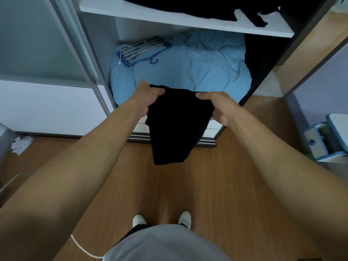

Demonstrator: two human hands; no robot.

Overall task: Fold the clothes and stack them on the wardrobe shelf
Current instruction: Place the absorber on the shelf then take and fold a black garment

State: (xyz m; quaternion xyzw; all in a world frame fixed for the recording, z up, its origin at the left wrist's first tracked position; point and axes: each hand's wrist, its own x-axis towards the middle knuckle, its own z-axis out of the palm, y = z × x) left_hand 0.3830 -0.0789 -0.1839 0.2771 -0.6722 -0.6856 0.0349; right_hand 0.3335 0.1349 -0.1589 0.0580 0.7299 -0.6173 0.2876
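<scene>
A black garment [175,125] hangs in the air in front of the open wardrobe, folded over and narrowing toward its lower end. My left hand [148,97] grips its upper left corner and my right hand [216,106] grips its upper right corner. The white wardrobe shelf [169,17] runs across the top of the view, with black clothes [188,8] lying on it, some folded flat and some loose at the right.
Below the shelf a light blue duvet [188,61] fills the compartment, with a blue hanger rack [143,51] lying on it. A sliding door [43,53] stands at the left. A white cable [82,247] crosses the wooden floor [188,185]. A blue-and-white drawer unit [325,138] sits at the right.
</scene>
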